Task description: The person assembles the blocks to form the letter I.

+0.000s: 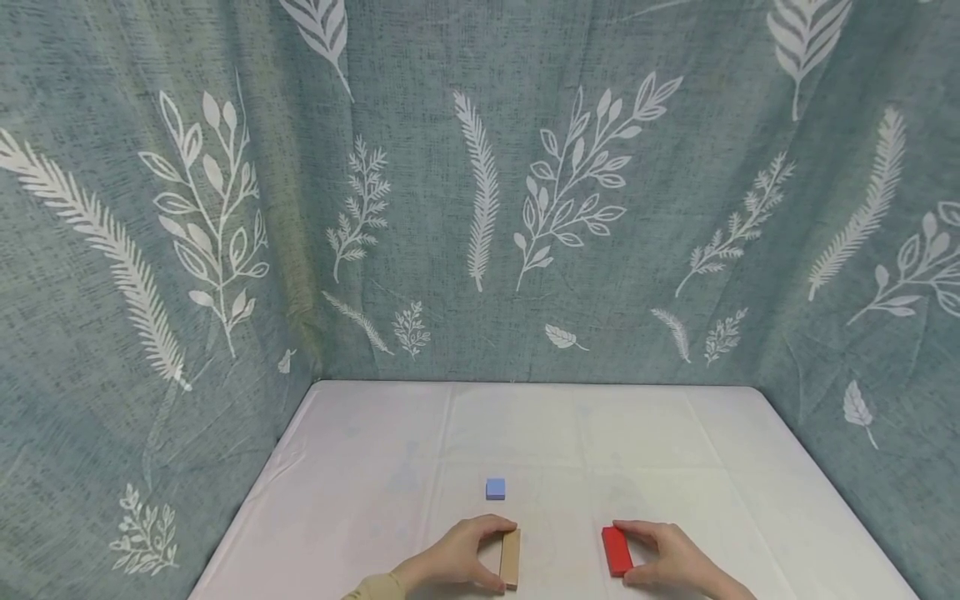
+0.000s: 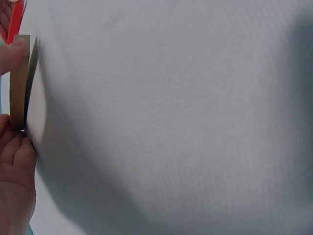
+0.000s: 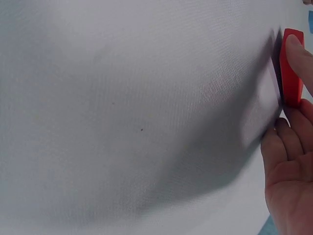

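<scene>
My left hand (image 1: 467, 552) holds a tan wooden block (image 1: 510, 559) by its two ends, thumb at the near end and fingers at the far end. In the left wrist view the same wooden block (image 2: 19, 88) shows between thumb and fingers at the left edge. Over to the right, my right hand (image 1: 667, 554) grips a red block (image 1: 617, 552) the same way, end to end. The right wrist view shows the red block (image 3: 292, 68) with the thumb on one end. A small blue block (image 1: 496, 489) lies beyond the left hand, touched by neither hand.
A white cloth covers the table (image 1: 637, 433), with faint fold lines. Teal curtains (image 1: 435, 208) with white leaf prints hang behind the table and along both sides.
</scene>
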A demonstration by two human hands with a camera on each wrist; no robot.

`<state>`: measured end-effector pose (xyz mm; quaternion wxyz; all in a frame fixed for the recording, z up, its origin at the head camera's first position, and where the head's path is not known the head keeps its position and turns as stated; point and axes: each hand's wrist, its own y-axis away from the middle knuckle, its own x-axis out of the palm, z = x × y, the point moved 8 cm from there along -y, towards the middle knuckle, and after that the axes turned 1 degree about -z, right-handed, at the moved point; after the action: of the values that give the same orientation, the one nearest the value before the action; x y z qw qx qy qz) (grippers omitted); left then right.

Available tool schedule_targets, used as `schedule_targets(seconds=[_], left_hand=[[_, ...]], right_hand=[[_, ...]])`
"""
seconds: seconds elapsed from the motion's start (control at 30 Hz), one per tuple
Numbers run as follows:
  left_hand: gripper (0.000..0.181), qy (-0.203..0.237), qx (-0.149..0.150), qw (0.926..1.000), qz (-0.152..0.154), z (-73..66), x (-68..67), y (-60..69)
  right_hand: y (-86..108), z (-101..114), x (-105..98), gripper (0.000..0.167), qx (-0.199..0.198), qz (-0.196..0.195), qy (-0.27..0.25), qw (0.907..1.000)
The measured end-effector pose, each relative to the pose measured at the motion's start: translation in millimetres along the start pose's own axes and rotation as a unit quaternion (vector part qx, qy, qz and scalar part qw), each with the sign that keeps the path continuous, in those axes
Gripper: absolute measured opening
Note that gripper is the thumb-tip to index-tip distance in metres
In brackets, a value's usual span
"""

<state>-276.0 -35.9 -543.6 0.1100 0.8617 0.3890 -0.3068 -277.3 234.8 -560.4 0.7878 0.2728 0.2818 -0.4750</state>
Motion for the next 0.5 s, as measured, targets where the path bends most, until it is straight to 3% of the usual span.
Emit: schedule_targets(seconds=[0.3,0.5], left_hand=[[0.071,0.033,-0.019,0.9991,-0.018,-1.7,-1.6,-7.0],[0.071,0.052,-0.016,0.9979,-0.034,-10.7,-5.5,-13.3]], right_hand=[[0.8,-3.5,1.0,0.075,0.021,-0.003,-0.034,0.9992],[0.0,-7.2,1.9,0.075,0.032,-0.005,-0.049,0.9983]])
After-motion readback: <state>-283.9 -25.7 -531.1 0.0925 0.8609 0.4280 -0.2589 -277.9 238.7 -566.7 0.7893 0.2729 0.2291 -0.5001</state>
